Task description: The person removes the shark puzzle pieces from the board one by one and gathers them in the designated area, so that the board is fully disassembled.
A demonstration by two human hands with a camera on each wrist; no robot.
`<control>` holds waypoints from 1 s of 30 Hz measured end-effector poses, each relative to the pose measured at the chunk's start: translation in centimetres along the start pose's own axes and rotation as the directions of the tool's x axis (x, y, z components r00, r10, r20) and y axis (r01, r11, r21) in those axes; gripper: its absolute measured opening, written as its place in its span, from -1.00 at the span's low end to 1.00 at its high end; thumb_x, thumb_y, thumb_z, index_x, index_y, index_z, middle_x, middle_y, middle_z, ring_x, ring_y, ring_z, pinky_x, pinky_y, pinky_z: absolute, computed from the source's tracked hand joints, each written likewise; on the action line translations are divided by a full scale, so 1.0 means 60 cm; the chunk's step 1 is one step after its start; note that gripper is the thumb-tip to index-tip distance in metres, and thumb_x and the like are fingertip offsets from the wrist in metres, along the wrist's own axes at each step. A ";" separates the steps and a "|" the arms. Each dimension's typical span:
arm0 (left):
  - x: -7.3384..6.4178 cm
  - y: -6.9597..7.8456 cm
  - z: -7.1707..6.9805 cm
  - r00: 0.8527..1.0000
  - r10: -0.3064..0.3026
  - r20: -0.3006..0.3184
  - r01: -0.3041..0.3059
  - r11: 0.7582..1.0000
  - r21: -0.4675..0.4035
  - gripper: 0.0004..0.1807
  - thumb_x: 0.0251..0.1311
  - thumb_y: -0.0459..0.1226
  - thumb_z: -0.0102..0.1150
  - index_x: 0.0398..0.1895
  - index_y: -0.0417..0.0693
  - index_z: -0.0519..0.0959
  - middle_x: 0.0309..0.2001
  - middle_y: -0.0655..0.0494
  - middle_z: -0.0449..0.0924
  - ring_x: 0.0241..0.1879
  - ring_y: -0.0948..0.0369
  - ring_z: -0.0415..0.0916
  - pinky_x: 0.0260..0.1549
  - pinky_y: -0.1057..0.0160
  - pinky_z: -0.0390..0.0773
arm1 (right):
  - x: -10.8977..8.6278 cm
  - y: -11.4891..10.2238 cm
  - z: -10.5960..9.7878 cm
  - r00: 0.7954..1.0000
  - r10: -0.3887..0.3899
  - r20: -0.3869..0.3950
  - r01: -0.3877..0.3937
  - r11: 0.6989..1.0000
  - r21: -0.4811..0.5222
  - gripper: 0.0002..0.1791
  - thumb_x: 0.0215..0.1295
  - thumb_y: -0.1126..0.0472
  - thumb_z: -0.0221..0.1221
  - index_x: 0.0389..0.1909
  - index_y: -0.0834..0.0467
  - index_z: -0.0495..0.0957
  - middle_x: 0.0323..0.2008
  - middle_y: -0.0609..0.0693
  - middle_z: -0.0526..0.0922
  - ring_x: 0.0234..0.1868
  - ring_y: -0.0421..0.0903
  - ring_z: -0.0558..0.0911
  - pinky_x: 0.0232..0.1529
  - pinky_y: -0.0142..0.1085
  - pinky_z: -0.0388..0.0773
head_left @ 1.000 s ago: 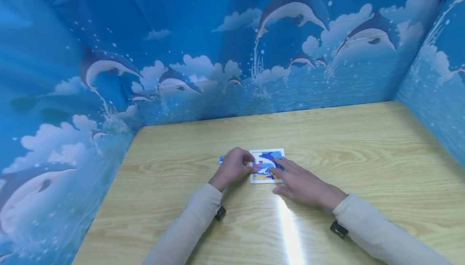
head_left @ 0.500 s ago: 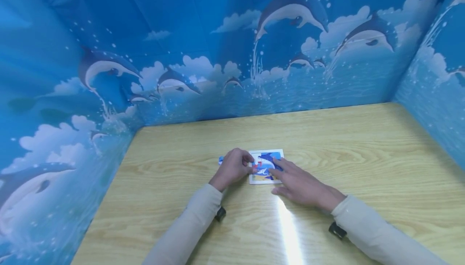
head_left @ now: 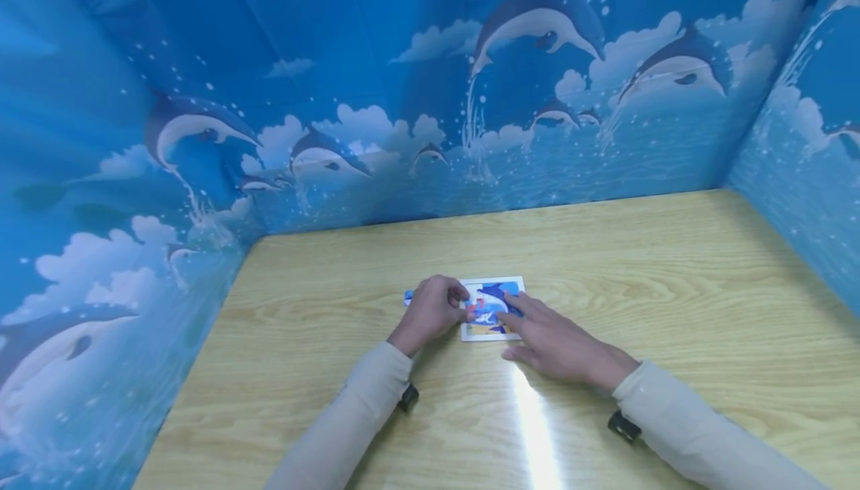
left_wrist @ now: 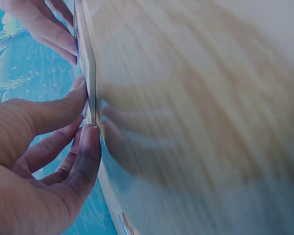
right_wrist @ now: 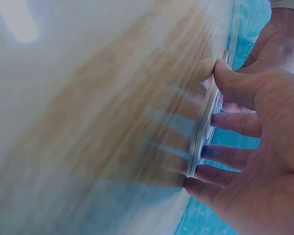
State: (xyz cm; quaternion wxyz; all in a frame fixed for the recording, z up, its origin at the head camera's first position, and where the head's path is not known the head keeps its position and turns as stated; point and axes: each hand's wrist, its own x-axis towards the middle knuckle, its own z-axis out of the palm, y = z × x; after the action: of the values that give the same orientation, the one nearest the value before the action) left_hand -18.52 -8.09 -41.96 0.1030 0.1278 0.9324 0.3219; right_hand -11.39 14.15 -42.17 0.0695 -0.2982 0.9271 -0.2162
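Note:
A small jigsaw puzzle (head_left: 484,337) in a white frame lies flat on the table, showing a dolphin in blue, white, red and yellow. My left hand (head_left: 433,307) is at its left side, thumb over the frame and the other fingers curled against the edge, as the left wrist view shows along the board (left_wrist: 91,81). Spread fairly straight, the fingers of my right hand (head_left: 554,337) rest on the puzzle's right part, its thumb near the front edge. Part of the picture is hidden beneath both hands. A small blue piece (head_left: 407,297) shows just left of my left hand.
The wood-grain table (head_left: 645,266) extends around the puzzle, with a bright light reflection in front. A blue sheet (head_left: 376,184) printed with dolphins and clouds hangs behind and at both sides of the table. Dark wrist cameras (head_left: 624,426) sit under the sleeves.
Both hands stay in nearly the same place on the puzzle. The head view shifts very slightly.

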 end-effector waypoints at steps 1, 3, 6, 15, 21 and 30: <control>0.000 0.000 0.000 1.000 0.001 -0.005 -0.001 1.000 -0.001 -0.72 -0.02 -0.31 0.58 -0.20 -0.08 0.74 -0.36 0.16 0.65 -0.35 0.28 0.52 -0.29 0.29 0.56 | -0.001 0.000 0.000 1.000 -0.004 -0.002 0.004 1.000 0.000 -0.33 0.41 0.05 0.26 0.38 0.36 0.37 0.49 0.42 0.10 0.49 0.39 0.13 0.41 0.23 0.14; -0.001 0.000 0.001 1.000 0.002 -0.015 -0.002 1.000 0.002 -0.72 -0.02 -0.31 0.59 -0.20 -0.07 0.74 -0.37 0.17 0.65 -0.35 0.29 0.52 -0.30 0.30 0.56 | -0.001 0.000 0.000 1.000 -0.005 -0.002 0.005 1.000 -0.001 -0.33 0.41 0.05 0.25 0.38 0.35 0.37 0.49 0.42 0.09 0.49 0.39 0.13 0.41 0.23 0.14; -0.001 0.000 0.004 0.999 0.007 -0.031 -0.007 1.000 0.006 -0.73 -0.01 -0.30 0.58 -0.22 -0.06 0.74 -0.37 0.18 0.65 -0.36 0.30 0.52 -0.31 0.31 0.56 | 0.000 0.001 0.000 1.000 0.001 0.000 -0.001 1.000 -0.004 -0.32 0.41 0.03 0.25 0.39 0.34 0.36 0.50 0.41 0.08 0.49 0.38 0.12 0.41 0.22 0.13; -0.005 0.004 0.005 0.998 -0.001 -0.060 0.001 1.000 -0.001 -0.80 0.04 -0.30 0.55 -0.26 -0.04 0.73 -0.40 0.21 0.65 -0.39 0.32 0.53 -0.34 0.33 0.57 | 0.000 0.002 0.002 1.000 -0.005 -0.001 0.005 1.000 -0.001 -0.32 0.40 0.03 0.26 0.39 0.35 0.36 0.50 0.41 0.08 0.50 0.38 0.11 0.41 0.22 0.14; -0.005 0.005 0.001 0.997 0.018 -0.071 -0.019 1.000 -0.014 -0.92 0.17 -0.26 0.46 -0.30 -0.01 0.74 -0.38 0.23 0.69 -0.37 0.32 0.56 -0.30 0.28 0.58 | 0.000 0.003 0.001 1.000 0.009 0.009 -0.009 1.000 -0.002 -0.30 0.41 0.02 0.25 0.40 0.33 0.34 0.51 0.40 0.06 0.51 0.36 0.09 0.42 0.21 0.12; -0.006 0.004 0.000 0.999 -0.011 -0.052 0.008 0.999 -0.049 -0.95 0.22 -0.32 0.40 -0.33 0.04 0.72 -0.37 0.27 0.67 -0.32 0.29 0.57 -0.21 0.23 0.60 | 0.002 0.003 0.002 0.999 0.025 0.022 -0.026 1.000 0.006 -0.29 0.40 0.00 0.25 0.41 0.33 0.34 0.52 0.38 0.06 0.51 0.36 0.08 0.43 0.21 0.10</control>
State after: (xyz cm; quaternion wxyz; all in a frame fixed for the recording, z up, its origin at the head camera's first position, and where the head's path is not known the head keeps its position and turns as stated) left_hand -18.16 -7.99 -41.77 0.0831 0.1124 0.9273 0.3473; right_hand -11.57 14.15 -42.37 0.0832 -0.2884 0.9293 -0.2151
